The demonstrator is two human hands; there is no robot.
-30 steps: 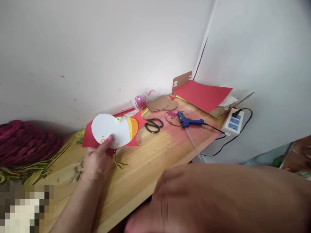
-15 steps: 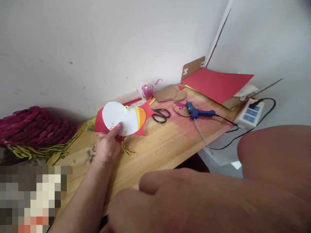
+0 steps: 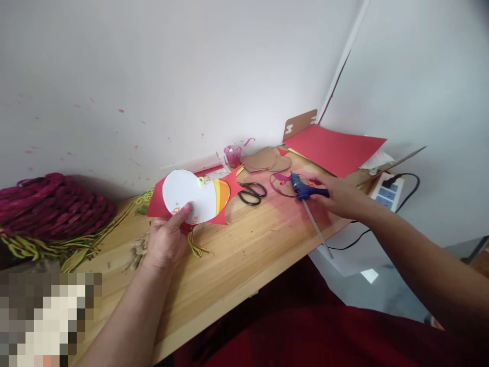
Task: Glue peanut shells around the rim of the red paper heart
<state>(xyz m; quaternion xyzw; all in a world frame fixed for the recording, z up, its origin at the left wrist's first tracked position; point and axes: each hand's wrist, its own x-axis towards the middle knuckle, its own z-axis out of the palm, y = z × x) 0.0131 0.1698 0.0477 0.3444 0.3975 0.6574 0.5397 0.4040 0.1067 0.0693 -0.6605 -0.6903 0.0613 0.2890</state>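
Observation:
My left hand (image 3: pixel 168 232) pinches a white cardboard gourd-like shape (image 3: pixel 187 193) with an orange and yellow end, thumb on top. Red paper (image 3: pixel 156 199) sticks out around the shape's edges, and a yellow-green yarn tassel (image 3: pixel 196 247) hangs below it. At the right of the table, my right hand (image 3: pixel 336 193) closes around the handle of a blue hot glue gun (image 3: pixel 303 189). From the gun a long glue stick (image 3: pixel 316 227) juts toward the table's front edge. The gun's nozzle lies over a round pink-stained cardboard piece (image 3: pixel 280 184).
Black-handled scissors (image 3: pixel 252 193) lie between my hands. Behind them are brown cardboard cutouts (image 3: pixel 263 160) and a pink-stained cup (image 3: pixel 232 155). Red paper sheets (image 3: pixel 336 150) and a power strip (image 3: pixel 387 193) are at the right; a bundle of magenta yarn (image 3: pixel 53 206) is at the left.
My right hand has moved from the near foreground out to the glue gun and taken its handle. My left hand keeps the white shape in nearly the same place. The view has shifted slightly.

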